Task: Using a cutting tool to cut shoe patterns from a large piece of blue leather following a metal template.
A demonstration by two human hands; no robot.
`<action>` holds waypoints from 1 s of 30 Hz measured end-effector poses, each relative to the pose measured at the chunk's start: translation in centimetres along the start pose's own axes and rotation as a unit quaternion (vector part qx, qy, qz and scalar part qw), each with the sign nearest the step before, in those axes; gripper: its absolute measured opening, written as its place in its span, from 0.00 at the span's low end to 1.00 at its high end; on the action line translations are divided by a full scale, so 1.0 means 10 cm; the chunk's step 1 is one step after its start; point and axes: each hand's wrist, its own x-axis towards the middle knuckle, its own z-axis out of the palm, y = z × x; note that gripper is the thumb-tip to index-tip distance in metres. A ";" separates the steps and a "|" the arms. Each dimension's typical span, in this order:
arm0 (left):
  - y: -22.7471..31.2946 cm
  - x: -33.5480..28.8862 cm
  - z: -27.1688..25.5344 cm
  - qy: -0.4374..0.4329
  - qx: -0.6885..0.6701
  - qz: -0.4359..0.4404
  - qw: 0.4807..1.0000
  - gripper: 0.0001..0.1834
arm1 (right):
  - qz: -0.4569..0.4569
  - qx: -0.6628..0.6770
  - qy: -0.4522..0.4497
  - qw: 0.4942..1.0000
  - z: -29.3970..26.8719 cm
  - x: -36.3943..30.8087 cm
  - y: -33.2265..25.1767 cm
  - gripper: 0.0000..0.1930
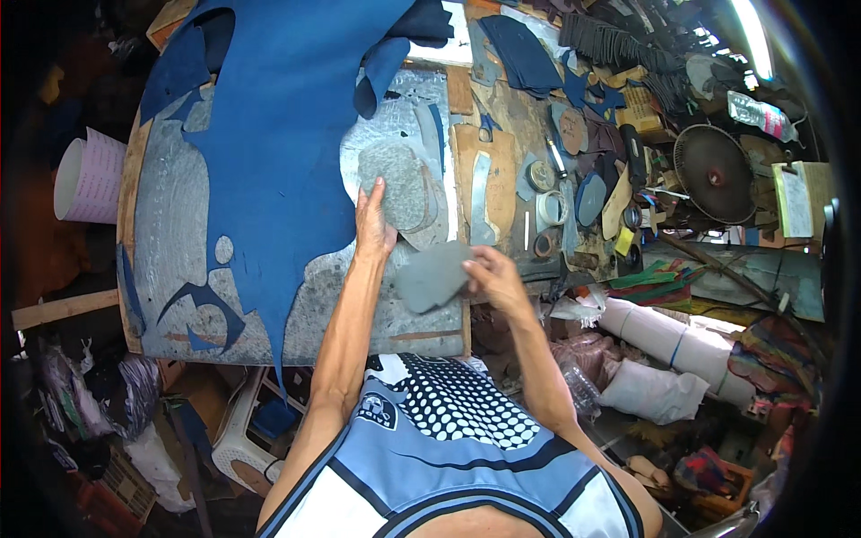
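Observation:
My left hand (375, 222) grips the lower left edge of a speckled grey, rounded flat piece (391, 179), its thumb along the side. Other flat grey pieces lie partly covered beneath that one. To the right and nearer my body, my right hand (498, 282) pinches a smooth dark grey, rounded flat piece (432, 278) by its right end, lifted over the table's edge area. A large blue leather hide (278, 125) with cut-outs spreads over the worktable (170, 305), just left of my left hand.
Right of my hands, a tan board (502, 148) carries a curved pale strip (481, 188). Beyond stand tape rolls (551, 208), cut blue pieces (520, 54) and a round fan (715, 175). A rolled sheet (90, 177) stands at left; white rolls (673, 345) lie at right.

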 end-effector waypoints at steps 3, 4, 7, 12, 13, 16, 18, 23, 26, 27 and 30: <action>0.08 0.07 -0.09 -0.018 -0.014 -0.002 1.000 0.32 | -0.044 0.123 0.065 0.989 -0.32 -0.18 -0.25 0.13; 0.07 0.10 -0.13 -0.008 -0.008 -0.003 1.000 0.33 | -0.071 0.171 0.062 0.981 -0.31 -0.16 -0.28 0.14; 0.02 0.02 0.05 -0.080 -0.091 -0.009 0.993 0.33 | -0.082 0.201 0.062 0.974 0.00 -0.05 -0.48 0.17; 0.00 -0.23 0.29 0.011 -0.009 -0.015 1.000 0.32 | -0.014 0.104 -0.009 0.994 0.65 0.25 -0.25 0.16; 0.00 -0.19 0.19 -0.005 -0.015 -0.045 0.999 0.27 | 0.013 -0.014 -0.007 1.000 0.68 0.24 -0.23 0.19; 0.17 -0.19 0.12 -0.007 0.070 0.027 0.997 0.26 | -0.059 -0.392 0.033 0.918 0.60 0.03 -0.39 0.24; 0.24 -0.23 0.24 -0.056 0.109 0.068 0.990 0.24 | -0.164 -0.338 0.148 0.915 0.45 0.11 -0.25 0.26; 0.11 -0.32 0.44 -0.139 0.300 0.128 0.935 0.12 | -0.149 0.109 0.064 0.981 0.45 0.52 -0.14 0.22; 0.16 -0.39 0.40 -0.171 0.392 0.155 0.890 0.14 | -0.211 0.081 0.116 0.967 0.46 0.58 0.01 0.16; 0.21 -0.42 0.34 -0.191 0.417 0.176 0.871 0.15 | -0.218 0.024 0.138 0.966 0.48 0.56 0.02 0.15; 0.11 -0.38 0.14 -0.199 0.350 0.154 0.902 0.24 | -0.260 0.065 0.118 0.956 0.57 0.60 0.15 0.15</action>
